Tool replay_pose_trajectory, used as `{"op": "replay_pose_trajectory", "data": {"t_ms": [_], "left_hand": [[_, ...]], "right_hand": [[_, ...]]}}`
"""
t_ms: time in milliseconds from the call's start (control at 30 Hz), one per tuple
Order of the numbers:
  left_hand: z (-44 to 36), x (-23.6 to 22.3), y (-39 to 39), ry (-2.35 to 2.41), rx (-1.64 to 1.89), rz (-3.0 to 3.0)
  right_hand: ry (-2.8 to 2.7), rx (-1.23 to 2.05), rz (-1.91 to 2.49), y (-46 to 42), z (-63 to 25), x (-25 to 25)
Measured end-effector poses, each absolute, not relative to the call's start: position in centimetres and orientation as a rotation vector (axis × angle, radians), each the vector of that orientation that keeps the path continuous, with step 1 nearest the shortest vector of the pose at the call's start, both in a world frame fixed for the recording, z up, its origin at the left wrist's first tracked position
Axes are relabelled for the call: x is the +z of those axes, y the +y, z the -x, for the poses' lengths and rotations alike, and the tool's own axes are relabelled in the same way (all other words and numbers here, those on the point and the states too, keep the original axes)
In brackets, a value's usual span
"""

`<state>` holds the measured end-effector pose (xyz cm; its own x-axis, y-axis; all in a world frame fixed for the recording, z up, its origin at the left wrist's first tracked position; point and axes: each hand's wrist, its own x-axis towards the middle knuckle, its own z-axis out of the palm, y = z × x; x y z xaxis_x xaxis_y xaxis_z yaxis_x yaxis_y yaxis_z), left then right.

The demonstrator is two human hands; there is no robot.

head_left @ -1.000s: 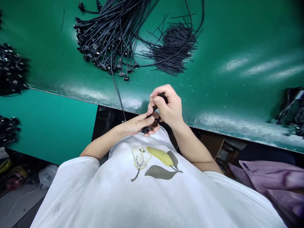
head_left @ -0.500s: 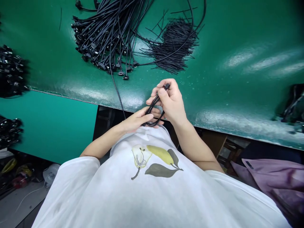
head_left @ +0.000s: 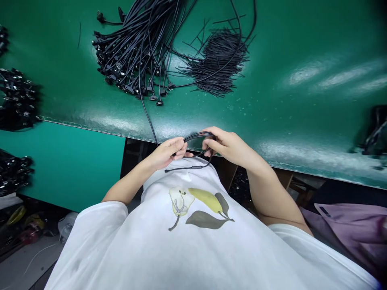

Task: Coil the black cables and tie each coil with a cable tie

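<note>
Both my hands hold a thin black cable (head_left: 198, 136) folded into a flat loop, just in front of my chest at the near edge of the green table (head_left: 287, 44). My left hand (head_left: 167, 151) pinches the loop's left end with closed fingers. My right hand (head_left: 225, 144) grips the right end, fingers curled round the strands. One loose cable end (head_left: 184, 168) sticks out below the loop over my white shirt.
A big bundle of black cables with connectors (head_left: 136, 56) lies at the table's back, a heap of thin black ties (head_left: 219, 60) beside it. More black parts (head_left: 18, 98) sit at the left edge, a dark object (head_left: 376, 135) at the right. Purple cloth (head_left: 353, 229) lies lower right.
My right hand has dropped from above the left hand and moved right. The cable, bunched between the hands before, is now stretched into a wide flat loop.
</note>
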<state>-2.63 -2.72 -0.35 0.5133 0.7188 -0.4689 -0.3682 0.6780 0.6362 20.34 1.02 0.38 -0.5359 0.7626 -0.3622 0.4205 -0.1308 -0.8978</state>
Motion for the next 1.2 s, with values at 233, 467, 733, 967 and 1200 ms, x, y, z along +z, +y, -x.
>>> {"op": "replay_pose_trajectory", "data": {"t_ms": [233, 467, 733, 967, 1200], "left_hand": [[6.0, 1.8, -1.5, 0.817, 0.81, -0.527], [6.0, 1.7, -1.7, 0.871, 0.634, -0.656], [5.4, 2.3, -1.7, 0.827, 0.672, -0.572], [5.4, 2.1, -1.6, 0.796, 0.65, -0.535], [5.8, 2.5, -2.1, 0.683, 0.628, -0.505]], "right_hand": [[-1.754, 1.423, 1.347, 0.2, -21.5, 0.0], [-2.237, 0.888, 1.299, 1.6, -22.4, 1.3], [-2.257, 0.909, 1.259, 2.0, -21.9, 1.1], [-2.231, 0.986, 1.224, 2.1, -21.7, 1.0], [-2.149, 1.04, 1.239, 2.8, -22.0, 1.1]]}}
